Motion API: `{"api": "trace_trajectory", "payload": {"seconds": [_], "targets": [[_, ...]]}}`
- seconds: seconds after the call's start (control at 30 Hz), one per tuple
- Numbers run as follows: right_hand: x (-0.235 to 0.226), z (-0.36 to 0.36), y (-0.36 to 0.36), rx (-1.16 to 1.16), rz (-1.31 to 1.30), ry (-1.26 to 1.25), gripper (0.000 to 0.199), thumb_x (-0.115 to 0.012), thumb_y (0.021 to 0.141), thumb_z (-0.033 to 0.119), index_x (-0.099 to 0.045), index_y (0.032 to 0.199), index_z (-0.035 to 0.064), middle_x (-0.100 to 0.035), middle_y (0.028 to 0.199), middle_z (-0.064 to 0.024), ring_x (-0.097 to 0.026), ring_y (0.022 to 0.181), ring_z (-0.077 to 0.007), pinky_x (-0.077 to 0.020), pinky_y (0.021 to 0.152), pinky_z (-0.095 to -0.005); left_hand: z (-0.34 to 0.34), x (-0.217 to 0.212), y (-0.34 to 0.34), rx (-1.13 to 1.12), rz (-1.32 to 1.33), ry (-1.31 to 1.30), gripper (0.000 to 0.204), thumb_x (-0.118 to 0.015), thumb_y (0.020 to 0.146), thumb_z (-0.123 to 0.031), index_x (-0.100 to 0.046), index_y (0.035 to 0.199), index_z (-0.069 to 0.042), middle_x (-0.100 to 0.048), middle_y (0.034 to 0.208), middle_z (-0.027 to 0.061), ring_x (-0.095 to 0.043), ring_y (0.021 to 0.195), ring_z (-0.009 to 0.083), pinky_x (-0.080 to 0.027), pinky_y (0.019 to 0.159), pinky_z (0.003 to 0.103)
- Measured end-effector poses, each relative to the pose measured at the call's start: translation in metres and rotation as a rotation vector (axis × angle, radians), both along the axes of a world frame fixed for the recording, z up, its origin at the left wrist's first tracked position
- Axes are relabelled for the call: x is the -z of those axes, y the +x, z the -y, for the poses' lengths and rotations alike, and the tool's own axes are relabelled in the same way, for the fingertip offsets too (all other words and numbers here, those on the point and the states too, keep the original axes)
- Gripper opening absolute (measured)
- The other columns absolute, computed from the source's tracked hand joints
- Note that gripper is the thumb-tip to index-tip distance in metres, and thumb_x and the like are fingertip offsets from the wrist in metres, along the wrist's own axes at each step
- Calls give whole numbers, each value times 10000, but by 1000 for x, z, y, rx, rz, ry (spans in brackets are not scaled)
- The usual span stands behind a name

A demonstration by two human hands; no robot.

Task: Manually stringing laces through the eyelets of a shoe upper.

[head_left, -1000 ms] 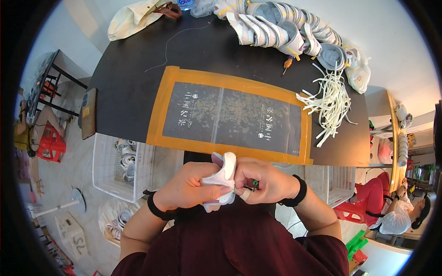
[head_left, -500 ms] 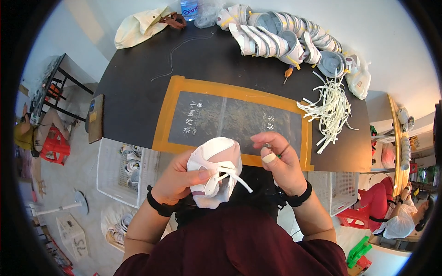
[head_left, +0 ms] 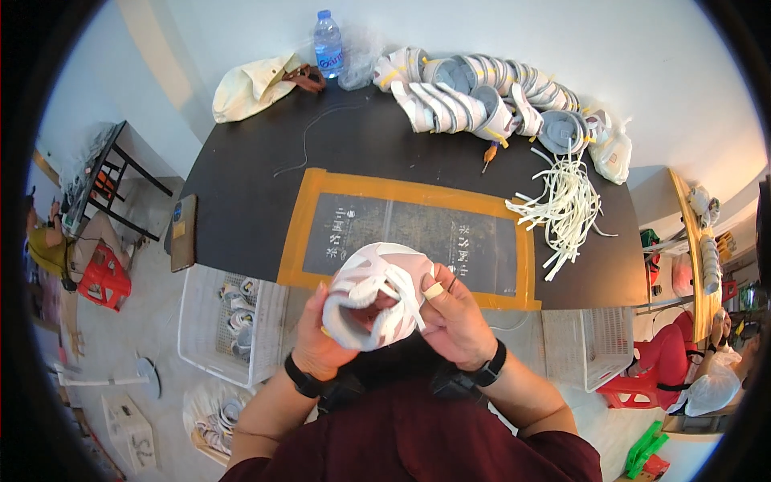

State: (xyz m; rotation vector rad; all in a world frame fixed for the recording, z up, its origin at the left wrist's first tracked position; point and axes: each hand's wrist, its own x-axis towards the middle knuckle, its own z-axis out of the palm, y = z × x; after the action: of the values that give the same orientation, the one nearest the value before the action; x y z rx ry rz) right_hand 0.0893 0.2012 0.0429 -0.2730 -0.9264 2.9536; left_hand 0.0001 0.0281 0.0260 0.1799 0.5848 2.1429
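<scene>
**A:** Where is the piece?

**B:** The shoe upper (head_left: 389, 281), white and pink, is in the air before the person's body, by the near edge of the black table (head_left: 241, 193).

**A:** State of the grip?

**B:** Two-handed. The left hand (head_left: 315, 345) is wrapped round its left flank. The right hand (head_left: 459, 325) has its side edge in a narrow hold, the digit with the pale wrap (head_left: 434, 291) against it. Some fingertips are hidden; how firmly they press, I cannot tell.

**A:** Why held so?

**B:** In my judgement, the left hand steadies the body of the upper while the right controls the side by the white lace (head_left: 409, 293). Held this way, the lacing and the interior both face up.

**A:** Orientation?

**B:** The grey collar lining (head_left: 347, 323) faces the person and somewhat left. The toe appears to point away and rightward, so the long axis runs obliquely, foreshortened from here.

**A:** Surroundings?

**B:** Nested uppers (head_left: 450, 108) line the far side, presumably to save space. Loose laces (head_left: 564, 205) lie to the right, probably for that hand's reach. Orange tape (head_left: 385, 185) borders the dark panel (head_left: 393, 245), apparently fixing it down.
</scene>
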Motion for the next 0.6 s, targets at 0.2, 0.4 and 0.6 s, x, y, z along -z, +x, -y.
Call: {"api": "trace_trajectory", "payload": {"seconds": [0.2,0.4,0.6], "targets": [[-5,11,-12,130,-56,-220,166,-497,1028,268,-545,1129,145,-479,798,98,-309,533,-5,-260,480,-179,-29,-10,16,-233,111,154,842,-457,876,-716,-420,1419,-74,-500,1401,95,-453,1319,242,-347,1107,458],[-10,11,-10,156,-42,-249,209,-496,1028,261,-537,1190,135,-475,789,101,-298,538,-6,-246,489,-186,-34,-19,30,-284,-161,94,903,-613,840,-636,-289,1477,-85,-413,1469,72,-391,1365,230,-299,1145,401],[-6,15,-9,124,-57,-347,204,-526,1014,265,-542,1180,147,-465,758,101,-284,528,-8,-243,492,-189,-36,-33,34,-331,-443,-31,659,-714,870,-244,-367,1396,-49,-470,1375,69,-450,1291,202,-340,1103,390]]}}
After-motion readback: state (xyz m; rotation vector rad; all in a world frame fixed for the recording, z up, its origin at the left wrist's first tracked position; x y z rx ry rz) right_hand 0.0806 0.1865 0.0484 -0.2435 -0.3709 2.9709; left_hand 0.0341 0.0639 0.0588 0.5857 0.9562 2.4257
